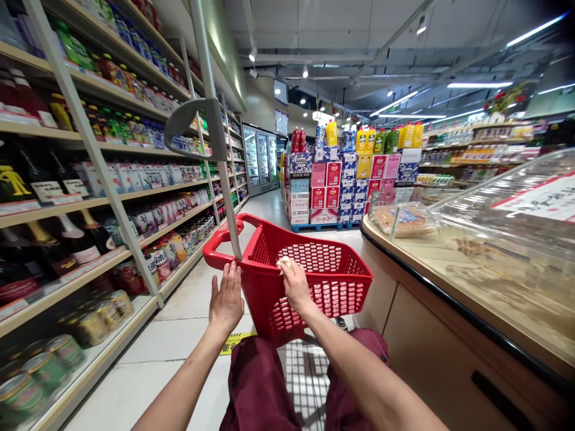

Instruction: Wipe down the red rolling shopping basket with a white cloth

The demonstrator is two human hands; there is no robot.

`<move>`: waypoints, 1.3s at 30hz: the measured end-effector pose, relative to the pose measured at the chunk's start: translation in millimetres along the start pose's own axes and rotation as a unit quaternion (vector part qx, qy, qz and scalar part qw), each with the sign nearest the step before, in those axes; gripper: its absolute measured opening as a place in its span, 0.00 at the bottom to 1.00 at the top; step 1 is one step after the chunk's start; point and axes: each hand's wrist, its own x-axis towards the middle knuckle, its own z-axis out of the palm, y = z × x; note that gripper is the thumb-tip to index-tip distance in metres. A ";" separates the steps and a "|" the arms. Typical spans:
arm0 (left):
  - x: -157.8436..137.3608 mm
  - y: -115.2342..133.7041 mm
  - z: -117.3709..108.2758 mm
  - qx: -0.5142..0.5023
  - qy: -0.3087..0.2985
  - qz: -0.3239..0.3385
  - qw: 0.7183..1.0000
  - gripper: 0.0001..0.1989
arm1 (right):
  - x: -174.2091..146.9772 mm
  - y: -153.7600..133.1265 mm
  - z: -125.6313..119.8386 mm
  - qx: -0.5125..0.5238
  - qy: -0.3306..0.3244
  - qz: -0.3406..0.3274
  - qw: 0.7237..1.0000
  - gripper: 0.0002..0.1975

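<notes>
Flat and gripping nothing, the left hand (227,297) rests at the near-left corner of the red rolling basket (332,278), likely steadying it — the right hand (295,286) pinches a pale wad, perhaps cloth (284,261), at the near rim.

There was one red cart (309,299). At its near side were two hands, one left hand (227,296) and one right hand (296,288), with one pale cloth (284,261) and two trousered legs (265,383). One grey pole (231,209) rose from the cart's left end; one yellow floor sticker (236,342) lay below it. Right of the cart stood one display counter (426,341) with one black handle (505,398). Left of it, the shelved cans (67,350) were too many to count.
</notes>
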 end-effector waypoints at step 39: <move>28.2 101.3 32.4 -0.001 -0.079 0.126 0.989 0.32 | -60.5 186.6 -107.7 -0.134 0.101 0.134 0.977 0.21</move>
